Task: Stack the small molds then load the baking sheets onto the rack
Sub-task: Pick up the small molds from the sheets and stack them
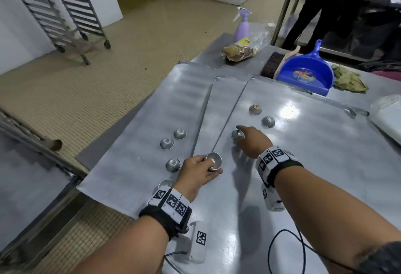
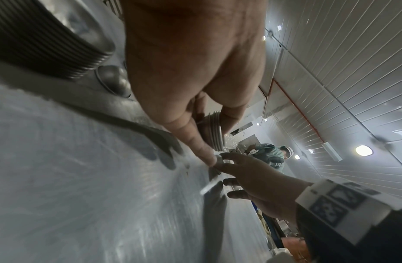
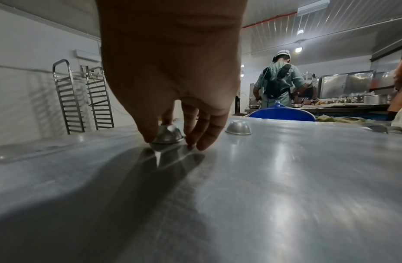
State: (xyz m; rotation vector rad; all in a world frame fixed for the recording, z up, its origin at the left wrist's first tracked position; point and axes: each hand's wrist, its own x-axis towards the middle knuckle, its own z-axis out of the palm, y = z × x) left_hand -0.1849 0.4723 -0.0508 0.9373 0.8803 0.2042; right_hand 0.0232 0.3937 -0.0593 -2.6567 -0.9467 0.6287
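Observation:
In the head view my left hand (image 1: pixel 211 166) grips a nested stack of small metal molds (image 1: pixel 214 158), open side up, over the seam between sheets. The left wrist view shows the stack (image 2: pixel 214 128) pinched between thumb and fingers. My right hand (image 1: pixel 240 134) reaches forward, and its thumb and fingers close round an upside-down mold (image 1: pixel 234 136) on the right baking sheet (image 1: pixel 303 154). From the right wrist the mold (image 3: pixel 169 134) sits between thumb and fingertips. Loose molds lie beyond (image 1: pixel 268 121) (image 1: pixel 255 109) and on the left sheet (image 1: pixel 173 165) (image 1: pixel 166 143) (image 1: pixel 179 134).
A third sheet (image 1: pixel 223 100) lies between the left sheet (image 1: pixel 162 104) and the right one. Empty wheeled racks (image 1: pixel 65 13) stand far left on the tiled floor. A blue dustpan (image 1: pixel 303 74), brush, spray bottle (image 1: pixel 242 26) and bagged food sit at the table's back. A person (image 1: pixel 329 2) stands beyond.

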